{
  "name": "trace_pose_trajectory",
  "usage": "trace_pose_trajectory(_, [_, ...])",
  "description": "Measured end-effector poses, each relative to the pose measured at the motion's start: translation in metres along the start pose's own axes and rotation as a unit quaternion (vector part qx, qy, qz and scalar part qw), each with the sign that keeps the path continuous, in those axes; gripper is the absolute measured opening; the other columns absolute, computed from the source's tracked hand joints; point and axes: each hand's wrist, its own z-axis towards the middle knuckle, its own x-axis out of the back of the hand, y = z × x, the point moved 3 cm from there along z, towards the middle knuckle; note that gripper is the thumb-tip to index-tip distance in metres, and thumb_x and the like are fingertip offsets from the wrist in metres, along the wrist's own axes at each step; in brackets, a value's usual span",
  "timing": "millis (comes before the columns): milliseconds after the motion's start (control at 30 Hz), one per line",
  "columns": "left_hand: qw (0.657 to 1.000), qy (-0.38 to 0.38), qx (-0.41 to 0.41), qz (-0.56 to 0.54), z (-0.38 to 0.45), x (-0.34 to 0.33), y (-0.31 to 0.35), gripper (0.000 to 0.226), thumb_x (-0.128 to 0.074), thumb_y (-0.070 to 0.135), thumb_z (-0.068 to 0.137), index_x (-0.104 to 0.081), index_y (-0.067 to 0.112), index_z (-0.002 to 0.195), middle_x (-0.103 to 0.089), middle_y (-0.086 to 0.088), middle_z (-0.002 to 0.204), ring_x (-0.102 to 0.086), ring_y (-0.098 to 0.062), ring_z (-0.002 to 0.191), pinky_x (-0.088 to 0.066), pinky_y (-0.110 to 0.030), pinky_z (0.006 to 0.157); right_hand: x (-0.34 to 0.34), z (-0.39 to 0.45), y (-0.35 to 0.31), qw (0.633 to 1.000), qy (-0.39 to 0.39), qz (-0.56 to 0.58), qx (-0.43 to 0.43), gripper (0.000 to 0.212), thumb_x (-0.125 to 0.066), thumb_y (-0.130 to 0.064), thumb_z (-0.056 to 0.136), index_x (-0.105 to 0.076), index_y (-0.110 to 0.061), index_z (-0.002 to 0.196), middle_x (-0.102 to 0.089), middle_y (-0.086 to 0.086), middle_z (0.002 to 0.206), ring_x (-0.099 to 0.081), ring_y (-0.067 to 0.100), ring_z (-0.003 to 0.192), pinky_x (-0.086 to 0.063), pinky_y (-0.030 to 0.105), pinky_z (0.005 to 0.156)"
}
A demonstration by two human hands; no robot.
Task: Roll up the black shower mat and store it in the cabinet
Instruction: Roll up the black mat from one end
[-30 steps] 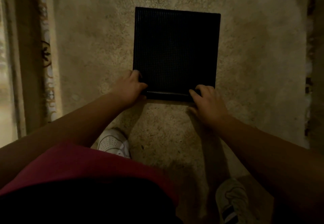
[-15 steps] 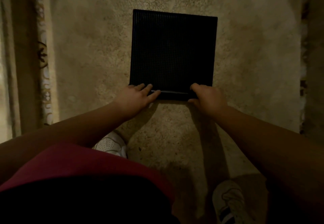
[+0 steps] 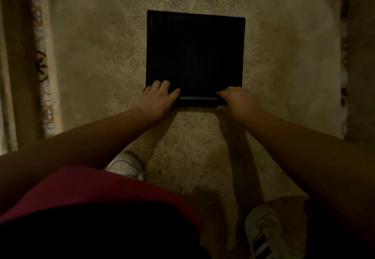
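Shoes come first in my feed: a white shoe (image 3: 125, 165) on the left and a striped white shoe (image 3: 261, 232) on the right, both planted on the beige carpet (image 3: 101, 56), with a red garment (image 3: 97, 189) filling the lower left. From there I see both bare forearms reaching forward and down to the black shower mat (image 3: 194, 54), which lies on the carpet in the middle of the view. Its near edge is curled into a tight low roll running between the hands. My left hand (image 3: 159, 99) sits on the roll's left end, fingers spread and laid flat over it onto the mat. My right hand (image 3: 235, 99) is on the right end, fingers curled over the top of the roll and thumb below, clamped on it. Beyond the hands the rest of the mat lies flat, its far edge straight. A patterned border (image 3: 42, 70) runs along the left side of the carpet.
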Motion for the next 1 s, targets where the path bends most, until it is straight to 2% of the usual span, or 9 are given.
trace_pose_trajectory(133, [1.0,-0.015,0.007,0.007,0.007,0.016,-0.002,0.053,-0.06,0.046,0.085,-0.044,0.019,0.128,-0.049,-0.013,0.116,-0.052,-0.034,0.1,-0.052,-0.044,0.072,0.004,0.005,0.006,1.0,-0.02,-0.002,0.003,0.039,-0.066,-0.038,0.082,-0.061,-0.018,0.116,-0.063,0.009,0.109,-0.059,0.028,0.097,-0.048,0.038,0.079])
trace_pose_trajectory(233, [1.0,-0.008,-0.009,0.016,0.001,0.015,0.003,0.041,-0.058,0.037,0.088,-0.049,0.017,0.123,-0.054,-0.012,0.109,-0.057,-0.032,0.091,-0.049,-0.04,0.063,0.003,0.004,0.007,1.0,-0.015,0.002,0.0,0.042,-0.069,-0.041,0.079,-0.057,-0.019,0.113,-0.065,0.006,0.105,-0.061,0.026,0.092,-0.047,0.035,0.073])
trace_pose_trajectory(467, [0.997,-0.013,-0.041,-0.069,-0.021,-0.002,0.005,0.039,-0.056,0.041,0.09,-0.052,0.016,0.119,-0.061,-0.012,0.102,-0.06,-0.033,0.088,-0.049,-0.039,0.068,-0.002,0.004,0.008,0.979,-0.177,0.097,-0.018,0.039,-0.076,-0.043,0.074,-0.063,-0.026,0.106,-0.06,0.0,0.104,-0.053,0.016,0.087,-0.043,0.03,0.067])
trace_pose_trajectory(533, [0.994,-0.022,-0.022,-0.107,-0.018,0.0,0.002,0.039,-0.056,0.043,0.09,-0.054,0.017,0.12,-0.06,-0.012,0.103,-0.059,-0.033,0.092,-0.05,-0.039,0.072,-0.003,-0.006,0.009,0.982,-0.14,0.127,-0.012,0.042,-0.073,-0.04,0.077,-0.063,-0.022,0.114,-0.059,0.002,0.113,-0.054,0.019,0.096,-0.047,0.033,0.076])
trace_pose_trajectory(600, [0.989,-0.044,-0.004,-0.141,-0.013,0.002,0.001,0.041,-0.059,0.042,0.089,-0.055,0.018,0.122,-0.057,-0.013,0.108,-0.058,-0.034,0.096,-0.051,-0.042,0.077,-0.006,-0.022,0.006,0.995,-0.036,0.085,0.031,0.051,-0.068,-0.039,0.082,-0.057,-0.017,0.127,-0.057,0.006,0.12,-0.053,0.024,0.105,-0.047,0.039,0.086])
trace_pose_trajectory(700, [0.984,-0.061,0.008,-0.169,-0.006,0.002,0.0,0.045,-0.064,0.038,0.086,-0.054,0.018,0.125,-0.047,-0.016,0.121,-0.05,-0.036,0.106,-0.048,-0.047,0.087,-0.016,-0.044,-0.005,0.995,0.053,-0.008,0.081,0.053,-0.067,-0.034,0.083,-0.054,-0.013,0.13,-0.06,0.011,0.118,-0.056,0.03,0.102,-0.049,0.044,0.085])
trace_pose_trajectory(833, [0.983,-0.065,0.001,-0.173,-0.002,0.005,-0.007,0.049,-0.064,0.042,0.085,-0.055,0.02,0.128,-0.054,-0.012,0.118,-0.054,-0.033,0.107,-0.049,-0.045,0.086,-0.018,-0.038,-0.006,0.997,0.052,-0.015,0.062,0.052,-0.069,-0.035,0.081,-0.057,-0.014,0.128,-0.061,0.008,0.116,-0.058,0.029,0.098,-0.051,0.042,0.08])
trace_pose_trajectory(933, [0.993,-0.003,-0.034,-0.116,-0.008,0.012,-0.007,0.052,-0.058,0.041,0.089,-0.046,0.024,0.137,-0.054,-0.013,0.127,-0.057,-0.035,0.105,-0.052,-0.046,0.08,-0.013,-0.02,0.002,0.999,0.01,0.027,0.045,0.053,-0.068,-0.038,0.082,-0.056,-0.017,0.13,-0.061,0.006,0.12,-0.059,0.027,0.103,-0.051,0.041,0.084])
trace_pose_trajectory(1000, [0.993,0.048,-0.084,-0.063,-0.015,0.014,0.001,0.046,-0.058,0.029,0.089,-0.05,0.019,0.133,-0.053,-0.015,0.127,-0.055,-0.037,0.104,-0.051,-0.048,0.079,-0.011,-0.009,0.006,0.998,-0.034,0.044,0.032,0.053,-0.067,-0.039,0.083,-0.056,-0.019,0.131,-0.061,0.005,0.123,-0.058,0.026,0.107,-0.05,0.042,0.088])
